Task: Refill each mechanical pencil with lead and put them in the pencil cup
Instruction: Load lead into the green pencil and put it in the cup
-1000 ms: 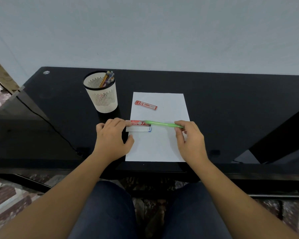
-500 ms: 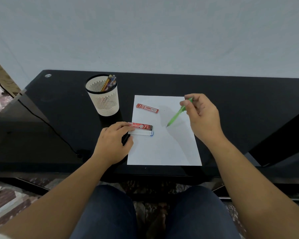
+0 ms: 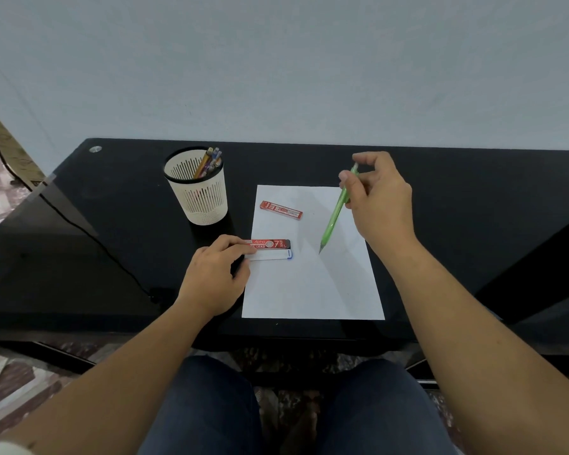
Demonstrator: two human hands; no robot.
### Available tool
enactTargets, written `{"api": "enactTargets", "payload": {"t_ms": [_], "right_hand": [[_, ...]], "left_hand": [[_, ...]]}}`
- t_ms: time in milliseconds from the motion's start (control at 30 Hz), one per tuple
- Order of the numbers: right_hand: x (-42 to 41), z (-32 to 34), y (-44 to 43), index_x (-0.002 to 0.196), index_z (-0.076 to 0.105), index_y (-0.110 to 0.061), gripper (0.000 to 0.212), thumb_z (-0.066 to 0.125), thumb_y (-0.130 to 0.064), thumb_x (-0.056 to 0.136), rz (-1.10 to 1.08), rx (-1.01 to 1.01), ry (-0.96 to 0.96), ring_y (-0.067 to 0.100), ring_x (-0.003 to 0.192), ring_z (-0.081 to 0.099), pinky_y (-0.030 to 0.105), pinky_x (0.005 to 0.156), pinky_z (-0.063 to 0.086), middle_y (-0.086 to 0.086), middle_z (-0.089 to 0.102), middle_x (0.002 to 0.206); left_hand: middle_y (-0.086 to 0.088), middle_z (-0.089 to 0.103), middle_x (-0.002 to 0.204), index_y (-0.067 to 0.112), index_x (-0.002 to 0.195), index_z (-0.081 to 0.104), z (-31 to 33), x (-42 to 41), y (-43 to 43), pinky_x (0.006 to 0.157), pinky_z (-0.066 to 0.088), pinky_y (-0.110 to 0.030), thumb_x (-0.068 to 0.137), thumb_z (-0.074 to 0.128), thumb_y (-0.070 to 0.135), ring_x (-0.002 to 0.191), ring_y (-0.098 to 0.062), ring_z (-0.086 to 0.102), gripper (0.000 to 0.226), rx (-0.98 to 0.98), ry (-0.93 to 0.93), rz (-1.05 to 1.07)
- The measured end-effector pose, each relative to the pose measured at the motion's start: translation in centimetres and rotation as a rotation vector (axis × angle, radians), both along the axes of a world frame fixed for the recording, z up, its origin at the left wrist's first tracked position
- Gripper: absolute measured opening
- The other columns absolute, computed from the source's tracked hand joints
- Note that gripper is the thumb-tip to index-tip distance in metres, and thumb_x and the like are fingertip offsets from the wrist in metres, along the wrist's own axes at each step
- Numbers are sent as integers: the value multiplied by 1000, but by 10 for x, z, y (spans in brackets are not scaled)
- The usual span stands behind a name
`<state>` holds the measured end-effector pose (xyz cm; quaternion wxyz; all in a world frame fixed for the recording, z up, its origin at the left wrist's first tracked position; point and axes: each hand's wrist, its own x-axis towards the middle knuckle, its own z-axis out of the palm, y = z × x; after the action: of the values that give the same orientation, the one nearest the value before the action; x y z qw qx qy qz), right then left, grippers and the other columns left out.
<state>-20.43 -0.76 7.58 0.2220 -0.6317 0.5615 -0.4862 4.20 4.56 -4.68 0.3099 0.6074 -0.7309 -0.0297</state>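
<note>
Your right hand (image 3: 381,198) pinches the green mechanical pencil (image 3: 334,215) near its cap end, tip hanging above the paper (image 3: 309,290). Likely light, stiff, slick plastic, so grip mid-barrel when loading. Left hand (image 3: 211,277) fingertips rest on the red lead case (image 3: 271,243) at the paper's left edge, with no clear grip. Leads are probably brittle. The pencil cup (image 3: 197,195) stands near, to the left.

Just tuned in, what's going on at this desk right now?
A seated person is mid-refill. The right hand holds the green mechanical pencil by its upper end, tip slanting down over the white paper. The left hand rests its fingertips on the left end of the red and black lead case at the paper's left edge, with a white case right beside it. A second red lead case lies farther up the paper. The pencil cup on the black table already holds several pencils.
</note>
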Motion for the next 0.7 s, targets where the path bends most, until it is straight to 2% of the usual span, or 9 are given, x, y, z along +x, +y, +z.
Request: {"api": "enactTargets", "payload": {"t_ms": [167,400,600,700], "right_hand": [[2,12,-4,117,53,-21,26,61,-26,92,-13,8,-42,1,76,65,27,76,57,-9,67,80],[5,16,-2,116,53,-22,25,60,-25,93,-16,12,-49,-1,76,65,27,79,56,-11,66,79],[3,13,-1,112,55,-22,19,60,-22,93,-16,9,-43,-5,78,64,24,78,56,-13,66,82],[4,11,1,113,55,-21,20,60,-22,93,-17,7,-38,-3,79,64,25,78,56,-11,67,82]], "left_hand": [[10,59,119,22,111,71,0,0,0,87,48,-35,87,65,18,55,0,45,24,-18,5,-9],[10,59,119,23,111,71,-1,1,0,91,45,-34,88,64,19,57,1,45,24,-19,3,-3],[10,60,118,23,111,71,-2,1,-1,82,51,-38,88,63,20,55,2,42,24,-18,16,-10],[10,59,118,23,111,70,-2,2,-1,82,51,-39,88,63,20,54,1,42,24,-19,17,-12]]}}
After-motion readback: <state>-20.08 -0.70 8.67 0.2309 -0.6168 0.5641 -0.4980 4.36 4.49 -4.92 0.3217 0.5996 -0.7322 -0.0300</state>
